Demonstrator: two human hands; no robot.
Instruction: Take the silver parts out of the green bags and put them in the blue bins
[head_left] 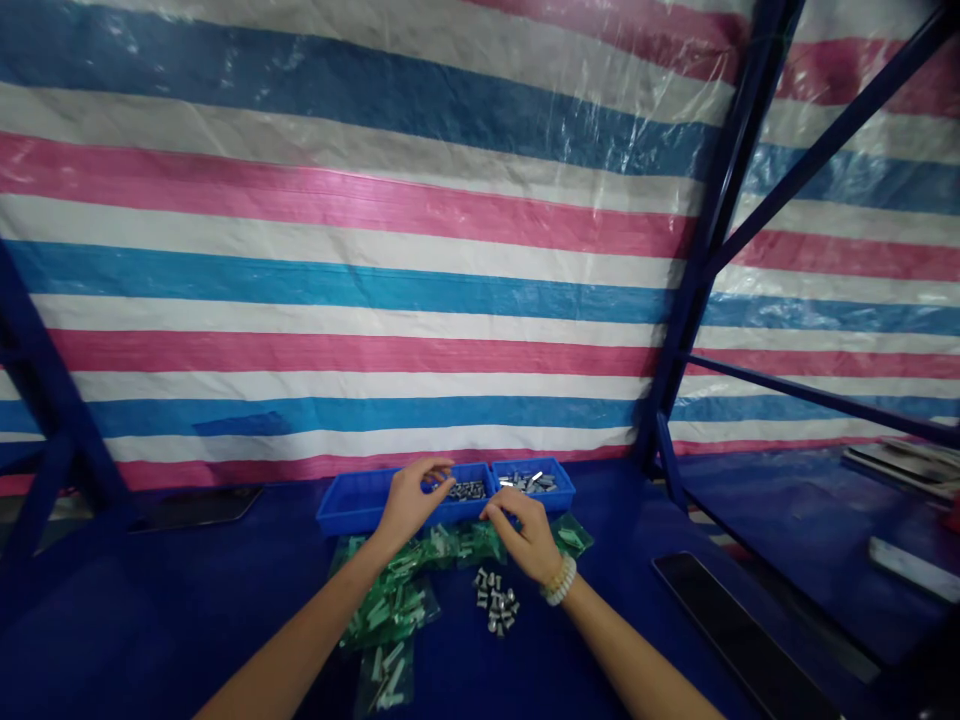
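Observation:
My left hand (pixel 414 497) hangs over the blue divided tray (pixel 352 508), thumb and fingers curved with a gap between them and nothing visible in it. Small dark metal pieces (pixel 469 490) lie in the compartment by its fingertips. My right hand (pixel 527 535), with a beaded bracelet at the wrist, is in front of the smaller blue bin (pixel 564 482), which holds silvery metal pieces (pixel 532 482). Its thumb and forefinger come together in a pinch; anything between them is too small to make out. Below it lies a pile of shiny screw-like parts (pixel 496 602).
Green plastic packets (pixel 394 600) with small parts spread left of the pile, and a clear packet (pixel 386 675) lies nearer. A black phone (pixel 739 630) is at right; another dark flat device (pixel 199 508) lies far left. Blue frame posts (pixel 686 260) stand before a striped sheet (pixel 360 220).

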